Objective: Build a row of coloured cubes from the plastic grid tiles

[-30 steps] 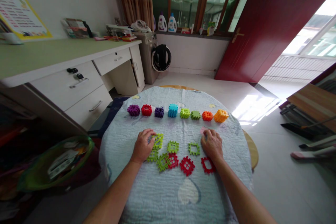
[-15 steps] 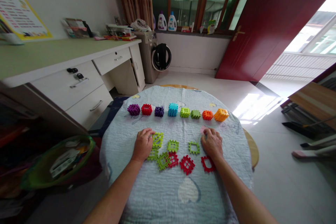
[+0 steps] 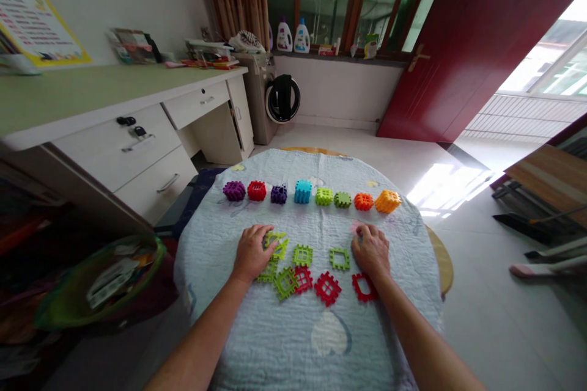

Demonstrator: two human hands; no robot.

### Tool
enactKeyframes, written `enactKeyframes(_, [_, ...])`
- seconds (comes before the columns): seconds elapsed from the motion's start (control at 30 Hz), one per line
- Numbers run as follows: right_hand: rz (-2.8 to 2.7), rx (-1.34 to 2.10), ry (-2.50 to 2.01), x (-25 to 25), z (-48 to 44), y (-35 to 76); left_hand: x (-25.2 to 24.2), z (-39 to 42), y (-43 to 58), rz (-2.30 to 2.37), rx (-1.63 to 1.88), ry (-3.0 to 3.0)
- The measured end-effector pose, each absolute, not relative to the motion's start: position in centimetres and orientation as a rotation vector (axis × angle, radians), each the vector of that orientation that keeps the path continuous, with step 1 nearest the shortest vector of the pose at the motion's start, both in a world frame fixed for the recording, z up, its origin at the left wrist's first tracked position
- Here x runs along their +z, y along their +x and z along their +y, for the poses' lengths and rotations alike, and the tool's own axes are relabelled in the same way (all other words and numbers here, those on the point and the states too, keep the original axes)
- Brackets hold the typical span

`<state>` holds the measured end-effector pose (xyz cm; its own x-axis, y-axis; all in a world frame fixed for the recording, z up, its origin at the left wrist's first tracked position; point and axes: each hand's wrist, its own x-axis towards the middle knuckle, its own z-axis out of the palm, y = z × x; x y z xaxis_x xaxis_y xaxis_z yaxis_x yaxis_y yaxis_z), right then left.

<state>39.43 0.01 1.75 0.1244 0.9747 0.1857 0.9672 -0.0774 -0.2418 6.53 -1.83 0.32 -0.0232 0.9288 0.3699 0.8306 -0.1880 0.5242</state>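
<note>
My left hand is closed at the left edge of a yellow-green notched building tile, thumb and fingers around that edge. Below it lie another green tile, partly under the hand, and a green window tile overlapping a red one. My right hand rests on the cloth with its fingers curled; what they hold, if anything, is hidden. Near it are a green frame tile and a red frame tile, partly under my wrist. Between the hands lie a green window tile and a red one.
A row of stacked tile blocks, from a purple block to an orange-yellow block, stands across the cloth-covered round table. A green basket sits at left, below a desk. A washing machine stands behind.
The yellow-green tile at my left hand has turned and tilted a little, and the thumb has shifted onto its side. My right hand has stayed in place.
</note>
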Motion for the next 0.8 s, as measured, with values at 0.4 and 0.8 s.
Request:
enactKeyframes(0.4, [-1.907,0.024,-2.105,1.7,0.0,39.5,0.5,-1.9,5.7,1.904,1.379,1.786])
enactKeyframes(0.8, [-1.910,-0.003,-2.106,1.5,0.0,39.5,0.4,-1.8,5.2,1.967,1.474,1.684])
